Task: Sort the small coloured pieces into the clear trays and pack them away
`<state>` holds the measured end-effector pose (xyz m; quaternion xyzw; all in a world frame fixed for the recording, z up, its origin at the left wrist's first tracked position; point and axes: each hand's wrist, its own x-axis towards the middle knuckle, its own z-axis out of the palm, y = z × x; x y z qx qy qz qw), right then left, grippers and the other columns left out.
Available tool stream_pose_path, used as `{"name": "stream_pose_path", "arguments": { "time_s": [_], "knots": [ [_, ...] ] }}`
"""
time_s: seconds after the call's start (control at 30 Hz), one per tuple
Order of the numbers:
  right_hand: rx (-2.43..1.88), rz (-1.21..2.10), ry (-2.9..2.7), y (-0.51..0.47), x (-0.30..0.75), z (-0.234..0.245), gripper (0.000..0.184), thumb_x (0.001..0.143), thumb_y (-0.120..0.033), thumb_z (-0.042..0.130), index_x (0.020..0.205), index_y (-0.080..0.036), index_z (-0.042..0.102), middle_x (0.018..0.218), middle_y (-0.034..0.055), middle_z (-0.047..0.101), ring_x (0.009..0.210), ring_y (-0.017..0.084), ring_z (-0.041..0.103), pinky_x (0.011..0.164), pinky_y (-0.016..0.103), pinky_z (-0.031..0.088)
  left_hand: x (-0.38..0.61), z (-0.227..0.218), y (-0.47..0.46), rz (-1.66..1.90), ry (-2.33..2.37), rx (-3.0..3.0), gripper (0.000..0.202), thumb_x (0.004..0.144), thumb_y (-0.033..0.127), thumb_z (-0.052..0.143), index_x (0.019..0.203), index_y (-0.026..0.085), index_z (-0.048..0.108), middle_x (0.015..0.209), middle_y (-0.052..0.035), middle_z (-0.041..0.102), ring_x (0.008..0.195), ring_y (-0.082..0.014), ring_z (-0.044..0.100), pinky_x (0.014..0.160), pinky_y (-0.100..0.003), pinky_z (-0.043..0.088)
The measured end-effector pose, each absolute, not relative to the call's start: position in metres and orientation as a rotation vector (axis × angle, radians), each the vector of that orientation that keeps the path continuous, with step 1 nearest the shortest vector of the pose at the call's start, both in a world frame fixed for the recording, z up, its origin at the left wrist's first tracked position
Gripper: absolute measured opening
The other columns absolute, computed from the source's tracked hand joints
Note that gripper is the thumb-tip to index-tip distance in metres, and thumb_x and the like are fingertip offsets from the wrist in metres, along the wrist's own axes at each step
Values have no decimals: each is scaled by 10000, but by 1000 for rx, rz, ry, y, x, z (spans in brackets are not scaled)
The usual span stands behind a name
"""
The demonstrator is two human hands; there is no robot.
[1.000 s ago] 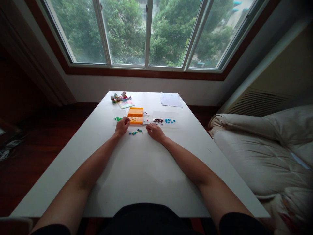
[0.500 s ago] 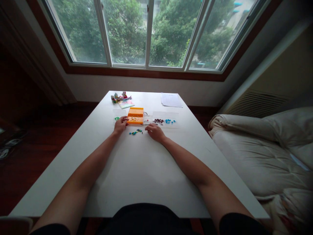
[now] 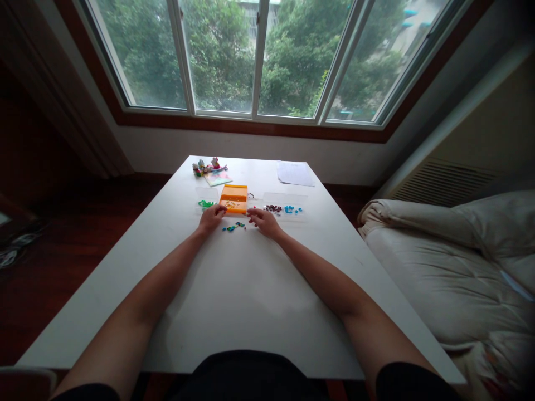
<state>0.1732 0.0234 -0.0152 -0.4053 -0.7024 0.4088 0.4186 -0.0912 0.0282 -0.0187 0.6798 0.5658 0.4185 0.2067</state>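
Observation:
An orange box (image 3: 234, 190) with its lid folded back lies in the middle of the table, small yellow pieces in its front half. My left hand (image 3: 212, 217) is at its front left corner, fingers drawn together; anything between them is too small to make out. By the front right corner is my right hand (image 3: 266, 223), fingers loosely bent and apart, with nothing visible in them. A small cluster of blue, green and yellow building blocks (image 3: 234, 227) lies on the table between my hands.
Green pieces (image 3: 205, 204) sit in a clear tray at left. Brown pieces (image 3: 273, 209) and blue pieces (image 3: 290, 210) lie in a clear tray at right. Small figures (image 3: 204, 167), a colourful sheet (image 3: 218, 177) and white papers (image 3: 295, 173) lie at the table's far side.
My left hand has moved right and nearer to me, from the box's left side to its front corner, uncovering green pieces. My right hand has shifted slightly left towards the box.

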Motion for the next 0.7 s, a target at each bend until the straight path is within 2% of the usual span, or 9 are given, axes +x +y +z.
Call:
{"name": "stream_pose_path", "arguments": {
  "time_s": [0.1,0.23,0.3,0.5,0.7],
  "knots": [
    [-985,1248,-1605,29,157,-13,286,856,-232,660,1134,-190,714,1060,79,750,806,160,737,579,216,559,-90,-17,25,1083,1565,2029,217,862,252,568,949,205,761,918,-54,757,809,-204,659,762,-318,508],
    [-951,1410,-1327,40,138,-3,285,826,-165,658,1107,-184,701,1097,82,739,856,156,737,691,264,609,-89,-17,24,1020,1539,2151,211,851,263,579,932,216,767,951,-58,759,836,-213,651,776,-322,500],
    [-949,1369,-1305,43,134,1,259,815,-141,643,1063,-185,704,1069,69,743,861,149,729,727,275,610,-88,-18,24,1009,1531,2174,212,848,275,586,937,217,769,963,-59,756,833,-210,646,767,-317,499],
    [-1016,1117,-1601,40,144,-10,211,821,-161,587,977,-198,723,895,20,751,754,135,707,664,244,565,-92,-16,22,913,1445,2212,230,840,305,596,940,208,778,906,-53,740,769,-191,624,708,-298,478],
    [-1057,932,-1863,31,164,-27,204,855,-169,565,940,-194,749,828,13,747,750,145,701,737,267,551,-100,-8,16,712,1270,2216,242,798,353,649,947,217,782,845,-28,727,714,-165,601,650,-265,453]
  ]
}}
